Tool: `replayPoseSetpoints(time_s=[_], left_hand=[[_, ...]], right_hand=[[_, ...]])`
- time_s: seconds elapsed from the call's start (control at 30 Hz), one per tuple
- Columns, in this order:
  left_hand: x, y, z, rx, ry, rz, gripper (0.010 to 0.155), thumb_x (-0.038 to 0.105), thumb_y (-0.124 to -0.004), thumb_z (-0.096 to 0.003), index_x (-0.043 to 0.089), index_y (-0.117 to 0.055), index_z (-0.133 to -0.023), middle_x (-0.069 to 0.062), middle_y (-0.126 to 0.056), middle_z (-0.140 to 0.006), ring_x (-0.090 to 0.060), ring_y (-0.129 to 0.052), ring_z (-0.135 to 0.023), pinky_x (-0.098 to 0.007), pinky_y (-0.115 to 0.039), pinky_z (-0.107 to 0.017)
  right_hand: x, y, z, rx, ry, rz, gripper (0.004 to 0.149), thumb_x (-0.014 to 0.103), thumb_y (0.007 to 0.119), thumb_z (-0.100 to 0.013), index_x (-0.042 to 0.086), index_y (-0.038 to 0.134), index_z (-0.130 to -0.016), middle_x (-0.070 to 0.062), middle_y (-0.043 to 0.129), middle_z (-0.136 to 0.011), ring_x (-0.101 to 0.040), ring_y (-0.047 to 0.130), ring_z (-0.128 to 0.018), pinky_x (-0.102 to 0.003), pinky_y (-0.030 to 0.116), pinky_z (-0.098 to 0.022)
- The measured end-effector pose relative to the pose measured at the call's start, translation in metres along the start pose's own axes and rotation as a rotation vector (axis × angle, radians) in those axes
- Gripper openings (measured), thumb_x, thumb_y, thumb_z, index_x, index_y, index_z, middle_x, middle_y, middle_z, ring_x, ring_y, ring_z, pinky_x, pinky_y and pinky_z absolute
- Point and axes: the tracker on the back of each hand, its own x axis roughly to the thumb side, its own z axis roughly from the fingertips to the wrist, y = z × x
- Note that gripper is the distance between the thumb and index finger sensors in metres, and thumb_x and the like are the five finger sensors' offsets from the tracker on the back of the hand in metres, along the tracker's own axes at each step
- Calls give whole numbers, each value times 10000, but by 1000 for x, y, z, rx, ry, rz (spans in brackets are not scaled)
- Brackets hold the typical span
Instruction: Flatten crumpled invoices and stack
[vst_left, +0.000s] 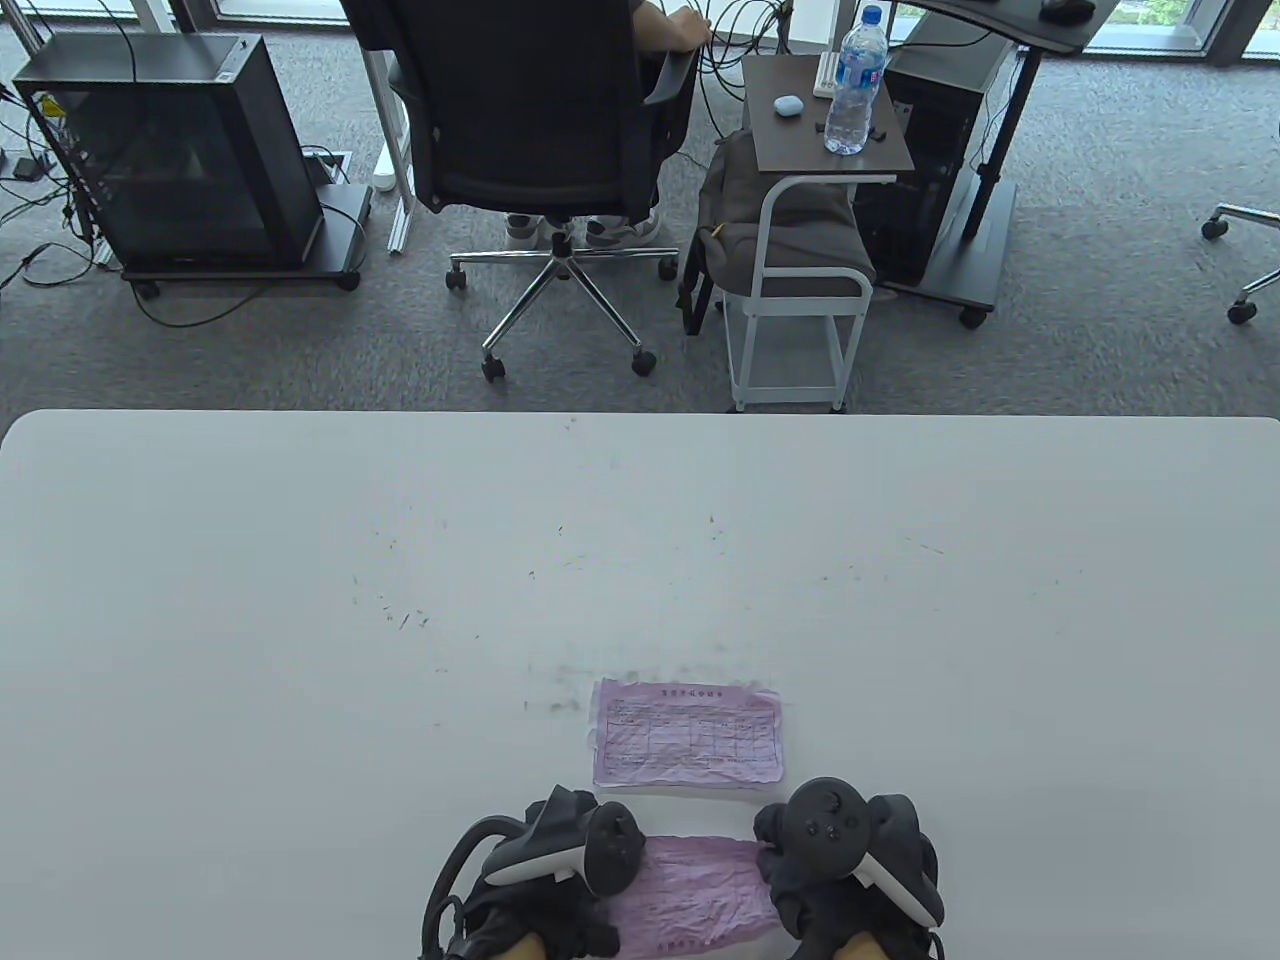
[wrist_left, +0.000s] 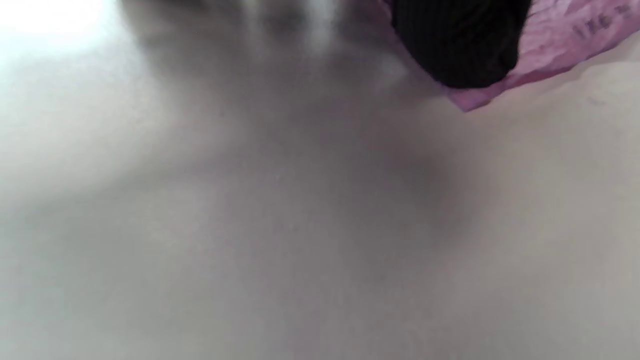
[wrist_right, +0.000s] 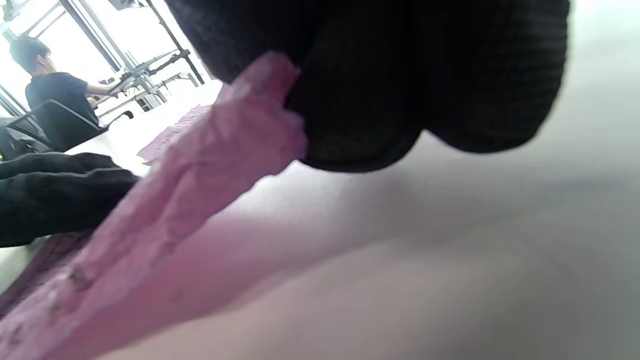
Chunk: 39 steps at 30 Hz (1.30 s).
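Observation:
A crumpled pink invoice (vst_left: 690, 895) lies at the table's near edge between my hands. My left hand (vst_left: 560, 875) holds its left end; the left wrist view shows a gloved finger (wrist_left: 457, 42) on the sheet's corner (wrist_left: 550, 45). My right hand (vst_left: 840, 880) grips its right end; in the right wrist view gloved fingers (wrist_right: 380, 100) pinch the raised pink edge (wrist_right: 210, 170), lifted off the table. A flattened pink invoice (vst_left: 688, 735) lies flat just beyond, in the middle of the near table, atop a thin stack.
The white table (vst_left: 300, 600) stretches wide to the left, right and far side of the papers. Beyond its far edge stand an office chair (vst_left: 540, 130) with a seated person and a small side table (vst_left: 825, 130) with a water bottle.

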Motion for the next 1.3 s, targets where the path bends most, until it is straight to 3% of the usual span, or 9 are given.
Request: replayPoseSetpoints(time_s=[0.27,0.33,0.43,0.5,0.6,0.77,0.87,0.9,1.3], left_hand=[[-5,-2,-2,-15,-11,38,921,479,-821,-461,353,-145,-1073,-143,101,-1046,-560,26,-959,-705,-296,-658],[-7,-2,-2,-1,-18,40,917,479,-832,-457,360,-167,-1077,-138,86,-1055,-557,18,-965,-704,-298,-659],[-8,-1,-2,-2,-22,45,919,478,-842,-457,363,-177,-1080,-134,85,-1058,-558,18,-966,-705,-296,-660],[-8,-1,-2,-4,-23,45,917,479,-843,-458,365,-177,-1079,-133,86,-1058,-558,19,-966,-705,-296,-660],[-9,-2,-2,-3,-25,53,918,475,-846,-459,364,-179,-1081,-131,86,-1059,-557,23,-966,-706,-290,-660],[-12,-1,-2,-6,-17,80,924,466,-854,-460,364,-178,-1083,-113,90,-1058,-539,38,-968,-700,-275,-662],[-12,-1,-2,-7,-22,93,924,456,-859,-464,358,-181,-1085,-108,92,-1059,-536,47,-967,-704,-265,-660],[-12,-1,-3,-7,-23,90,927,456,-859,-464,355,-180,-1086,-110,91,-1058,-539,45,-967,-704,-268,-659],[-11,0,-3,-12,-11,91,930,453,-861,-455,363,-177,-1079,-101,94,-1055,-529,47,-968,-697,-268,-663]], right_hand=[[-6,-1,2,1,63,139,494,238,856,-499,120,658,-936,-160,889,-765,-188,996,-431,-385,912,-309],[-2,-9,7,-115,43,145,479,286,825,-520,112,660,-934,-203,857,-802,-205,991,-445,-364,920,-275],[20,-18,16,-257,-161,126,464,346,787,-530,137,670,-927,-209,820,-848,-279,965,-538,-367,917,-294],[36,-12,19,-157,-368,75,430,375,757,-538,184,695,-918,-190,784,-916,-313,929,-642,-404,912,-351],[61,10,22,142,-594,-21,401,356,740,-557,168,724,-911,-187,722,-996,-379,843,-772,-495,864,-443],[87,34,27,243,-683,156,397,382,742,-548,173,757,-885,-155,719,-1006,-360,832,-802,-530,850,-484],[86,51,22,433,-570,339,421,389,717,-565,179,718,-930,-165,616,-1052,-381,715,-863,-585,783,-525],[84,51,20,464,-536,387,415,401,697,-573,204,688,-938,-100,529,-1073,-324,644,-882,-535,746,-553],[46,23,6,418,-114,394,341,456,736,-563,227,830,-798,-48,805,-869,-347,877,-714,-556,835,-457]])
